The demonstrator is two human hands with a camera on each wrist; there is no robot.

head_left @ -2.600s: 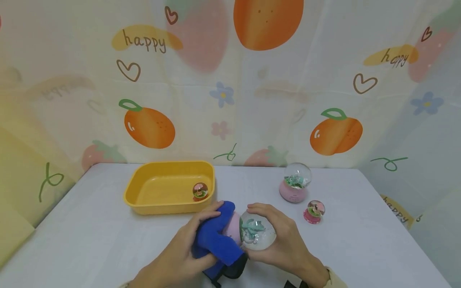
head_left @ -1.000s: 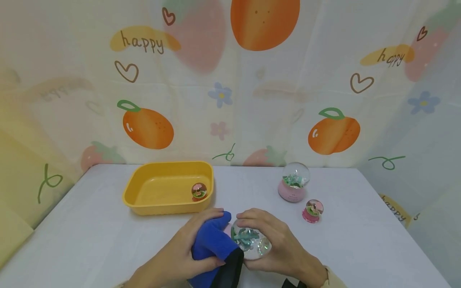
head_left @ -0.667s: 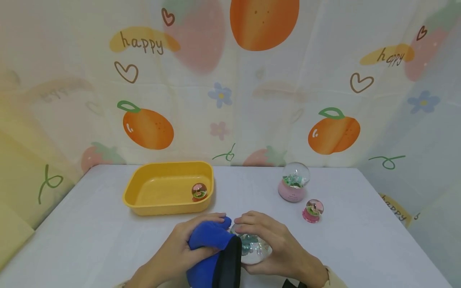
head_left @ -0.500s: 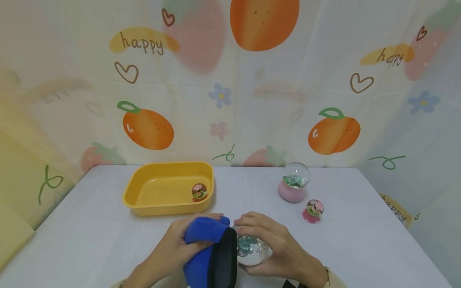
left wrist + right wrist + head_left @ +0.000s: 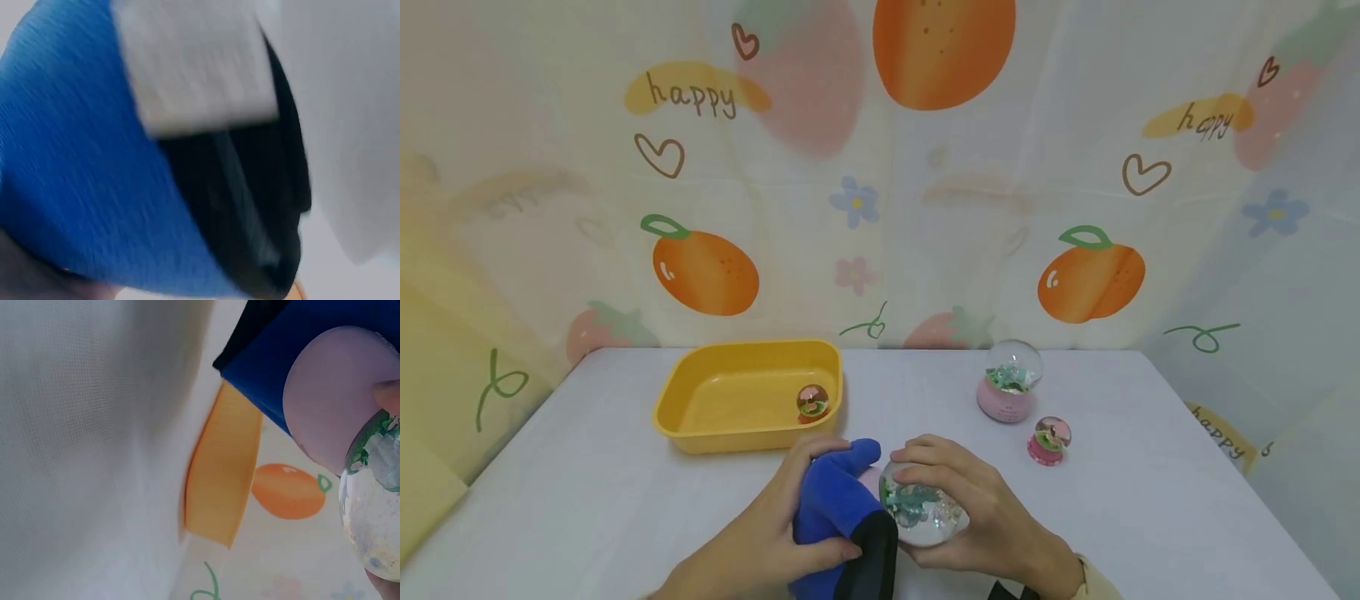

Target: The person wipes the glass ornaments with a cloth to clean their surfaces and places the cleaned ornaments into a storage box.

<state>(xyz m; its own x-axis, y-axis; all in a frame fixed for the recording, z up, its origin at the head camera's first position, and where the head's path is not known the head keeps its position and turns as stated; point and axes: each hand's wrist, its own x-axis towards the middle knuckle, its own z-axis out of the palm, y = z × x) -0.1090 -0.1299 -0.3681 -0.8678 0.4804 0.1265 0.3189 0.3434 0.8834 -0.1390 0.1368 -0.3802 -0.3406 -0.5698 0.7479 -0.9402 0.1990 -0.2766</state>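
Note:
My left hand (image 5: 775, 525) grips a glove-like blue cloth (image 5: 835, 500) with a black cuff, thumb in front and fingers behind. The cloth lies against the pink base (image 5: 334, 394) of a snow globe, covering part of it in the right wrist view. My right hand (image 5: 977, 508) holds this snow globe (image 5: 925, 508) by its clear dome, tipped on its side with the base toward the left. Green and white figures show inside the dome. A white label (image 5: 200, 69) hangs over the cloth's black cuff in the left wrist view.
A yellow tray (image 5: 737, 437) stands at the back left, with a small snow globe (image 5: 812, 403) in its right end. At the back right stand a large pink-based snow globe (image 5: 1007, 387) and a small one (image 5: 1049, 440). A black object (image 5: 1003, 592) shows at the bottom edge.
My left hand has turned the blue cloth back and forth against the globe's base, the black cuff swinging toward the camera and partly away again. My right hand has kept hold of the dome.

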